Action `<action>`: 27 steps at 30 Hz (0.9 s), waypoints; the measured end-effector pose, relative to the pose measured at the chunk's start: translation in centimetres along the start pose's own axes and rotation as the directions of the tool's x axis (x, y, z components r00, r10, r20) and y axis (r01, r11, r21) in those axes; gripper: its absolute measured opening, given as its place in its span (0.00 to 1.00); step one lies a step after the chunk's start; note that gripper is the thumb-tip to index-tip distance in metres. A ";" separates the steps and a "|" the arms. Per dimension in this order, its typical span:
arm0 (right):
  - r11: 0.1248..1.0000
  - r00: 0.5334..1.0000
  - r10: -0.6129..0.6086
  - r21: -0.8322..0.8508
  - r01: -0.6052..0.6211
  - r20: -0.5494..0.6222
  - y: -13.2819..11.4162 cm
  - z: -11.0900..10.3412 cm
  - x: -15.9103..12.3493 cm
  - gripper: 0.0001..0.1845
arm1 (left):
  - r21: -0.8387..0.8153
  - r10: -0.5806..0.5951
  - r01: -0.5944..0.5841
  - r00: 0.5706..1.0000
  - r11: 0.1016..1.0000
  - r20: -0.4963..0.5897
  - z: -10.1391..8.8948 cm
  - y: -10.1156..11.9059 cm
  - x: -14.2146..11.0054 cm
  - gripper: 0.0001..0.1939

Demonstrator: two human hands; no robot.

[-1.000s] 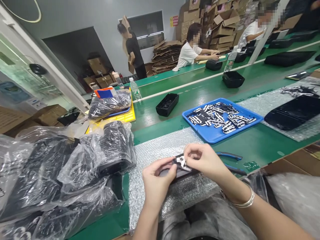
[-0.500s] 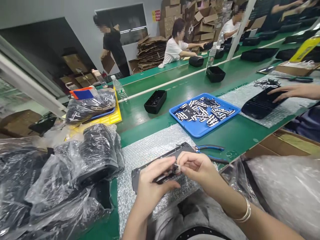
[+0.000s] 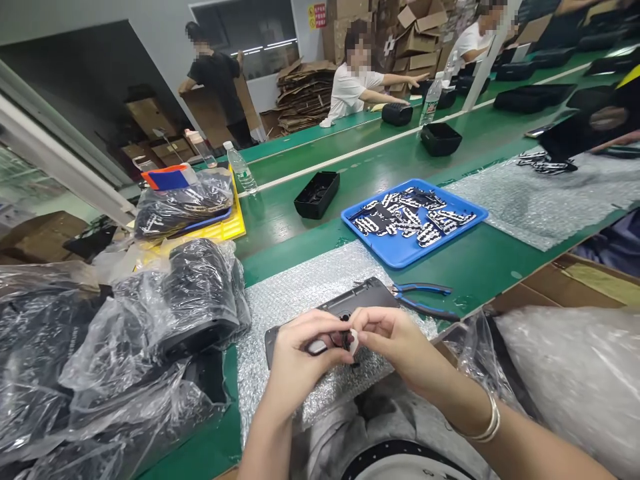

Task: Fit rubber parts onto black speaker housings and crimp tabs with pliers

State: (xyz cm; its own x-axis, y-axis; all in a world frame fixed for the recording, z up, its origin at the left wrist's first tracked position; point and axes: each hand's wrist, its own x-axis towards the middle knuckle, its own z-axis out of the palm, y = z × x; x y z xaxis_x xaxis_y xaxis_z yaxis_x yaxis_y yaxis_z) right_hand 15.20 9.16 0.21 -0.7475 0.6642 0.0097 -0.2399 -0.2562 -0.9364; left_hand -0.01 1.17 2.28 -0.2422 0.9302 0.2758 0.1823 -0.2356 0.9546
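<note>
Between my two hands is a small black and white part (image 3: 353,341), too small to name. My left hand (image 3: 305,347) is closed on its dark side, thumb and fingers curved round it. My right hand (image 3: 395,337), with a bracelet at the wrist, pinches its white edge. Beneath and behind them a dark grey plastic panel (image 3: 369,293) lies on bubble wrap (image 3: 320,270), partly hidden by the hands. Blue-handled pliers (image 3: 425,289) lie at the panel's right end.
A blue tray (image 3: 400,257) holds several black and white parts. An open black housing (image 3: 317,195) stands behind. Plastic-wrapped black units (image 3: 200,287) are piled at left. Water bottles (image 3: 242,168) stand on the green bench (image 3: 270,233). At right, a co-worker lifts a dark panel (image 3: 575,130).
My hands stay together, and the small part has turned so more of its white side shows. At right, the co-worker's dark panel has been raised off the bubble wrap.
</note>
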 end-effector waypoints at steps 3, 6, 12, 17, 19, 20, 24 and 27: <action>0.993 0.994 -0.091 -0.081 0.087 -0.055 -0.1 0.0 0.0 0.15 | -0.086 -0.050 0.035 0.984 0.996 -0.174 0.1 -0.3 -0.1 0.12; 0.966 0.976 -0.178 -0.212 0.149 -0.127 0.1 -0.1 -0.4 0.11 | -0.180 -0.086 0.023 0.933 0.983 -0.349 0.1 -0.7 -0.1 0.14; 0.919 0.873 -0.336 -0.329 0.220 -0.354 -0.1 -3.8 -3.2 0.11 | -0.130 -0.042 -0.040 0.820 0.991 -0.571 0.3 -1.3 0.0 0.15; 0.609 0.938 -0.336 -0.779 0.147 -0.086 0.4 -12.1 -8.4 0.09 | -0.075 -0.005 -0.039 0.856 0.996 -0.516 0.2 -1.4 0.1 0.15; 0.452 0.986 -0.161 -0.892 0.027 -0.052 2.1 -14.4 -10.3 0.12 | -0.075 -0.015 -0.025 0.870 0.997 -0.493 0.0 -1.4 0.1 0.13; 0.388 0.985 -0.151 -0.921 -0.022 -0.087 2.9 -15.0 -11.0 0.15 | -0.074 -0.017 -0.022 0.873 0.997 -0.487 0.0 -1.4 0.1 0.12; 0.519 0.915 -0.287 -0.849 -0.102 -0.285 3.7 -12.9 -10.5 0.15 | -0.122 -0.047 -0.005 0.908 0.992 -0.417 -0.2 -1.1 0.0 0.11; 0.885 0.922 -0.176 -0.466 -0.006 -0.344 0.7 -8.4 -6.9 0.16 | -0.229 -0.100 0.019 0.932 0.973 -0.348 -0.4 -0.8 -0.1 0.13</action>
State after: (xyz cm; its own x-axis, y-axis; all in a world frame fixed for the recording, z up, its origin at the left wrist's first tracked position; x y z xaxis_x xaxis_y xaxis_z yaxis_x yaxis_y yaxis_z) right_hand 25.38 10.32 -3.46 -0.4340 0.8994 0.0525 0.0811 0.0970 -0.9920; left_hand -0.55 1.18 1.57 -0.5759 0.7925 0.2009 -0.0456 -0.2765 0.9599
